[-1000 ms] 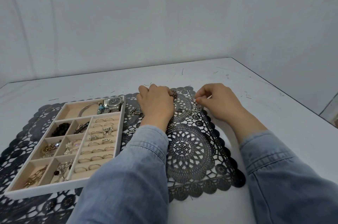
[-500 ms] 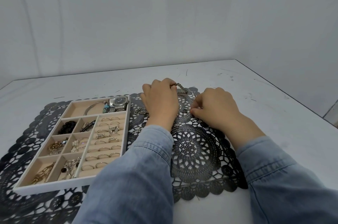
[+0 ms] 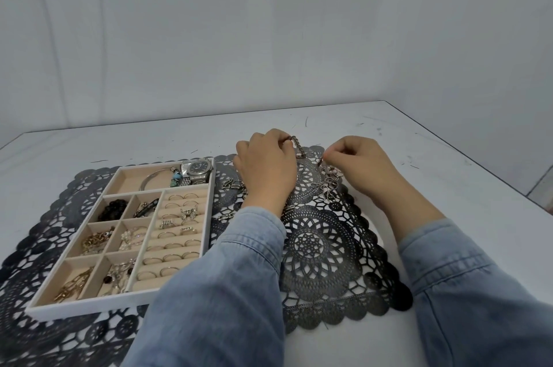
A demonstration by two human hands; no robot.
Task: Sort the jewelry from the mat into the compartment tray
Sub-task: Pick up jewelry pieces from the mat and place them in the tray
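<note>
Metal chain [image 3: 299, 148] now lifted higher.

Faded blue denim sleeves [image 3: 227, 292], buttoned cuffs.

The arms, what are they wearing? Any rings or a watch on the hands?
Both arms wear light blue denim sleeves with stitched cuffs, the left sleeve and the right sleeve. The left hand and right hand are bare, with no rings or watch visible.
</note>
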